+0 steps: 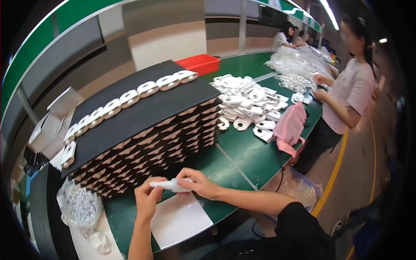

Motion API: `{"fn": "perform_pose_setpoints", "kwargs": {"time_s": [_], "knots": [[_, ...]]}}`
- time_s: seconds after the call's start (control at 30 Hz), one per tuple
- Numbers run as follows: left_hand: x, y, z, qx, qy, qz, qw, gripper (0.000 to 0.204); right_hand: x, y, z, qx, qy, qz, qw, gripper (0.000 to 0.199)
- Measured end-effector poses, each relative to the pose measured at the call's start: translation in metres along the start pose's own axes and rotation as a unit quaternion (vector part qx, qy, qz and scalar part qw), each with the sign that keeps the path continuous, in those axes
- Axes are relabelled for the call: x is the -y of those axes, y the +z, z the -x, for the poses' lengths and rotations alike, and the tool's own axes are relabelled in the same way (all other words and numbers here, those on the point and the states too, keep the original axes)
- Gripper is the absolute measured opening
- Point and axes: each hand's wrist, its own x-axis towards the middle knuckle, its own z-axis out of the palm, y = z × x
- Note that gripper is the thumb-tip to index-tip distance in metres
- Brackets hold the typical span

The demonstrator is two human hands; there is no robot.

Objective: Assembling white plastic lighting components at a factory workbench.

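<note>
Both my hands grip one white plastic piece [173,185], held level above the front edge of the green table. My left hand [146,195] pinches its left end between thumb and fingers. Closed around its right end is my right hand [200,185], which hides part of it. Below lies a white sheet [180,221]. Just beyond my hands rises a tall stack of black boards [147,112] with pale parts layered between them. A row of white parts with round bumps [129,99] runs along the top board.
A heap of white parts with round holes [249,102] lies right of the stack, beside a pink bag [291,125]. At left sits a clear bag of white balls [82,206]. Behind the stack is a red bin [200,64]. A co-worker [353,82] stands at the right edge.
</note>
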Motion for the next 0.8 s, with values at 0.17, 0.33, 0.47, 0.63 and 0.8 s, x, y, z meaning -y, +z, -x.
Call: {"fn": "perform_pose_setpoints", "kwargs": {"time_s": [0.17,0.33,0.47,0.63,0.8], "knots": [[0.001,0.008,0.004,0.068,0.106,0.027,0.992,0.014,0.001,-0.014,0.001,0.12,0.135,-0.181,0.967,0.026],[-0.014,-0.006,0.012,0.036,0.16,-0.057,0.985,0.018,0.0,-0.009,-0.001,0.159,0.111,-0.165,0.967,0.034],[-0.046,-0.071,0.042,-0.069,0.284,-0.191,0.937,0.02,0.003,-0.009,-0.005,0.109,0.086,-0.194,0.971,0.032],[-0.1,-0.16,0.108,-0.301,0.159,-0.387,0.857,0.019,-0.001,-0.016,-0.003,0.059,0.038,-0.226,0.972,0.027],[-0.084,-0.211,0.155,-0.441,0.067,-0.547,0.708,0.027,-0.002,-0.011,-0.003,0.054,0.029,-0.222,0.973,0.028]]}}
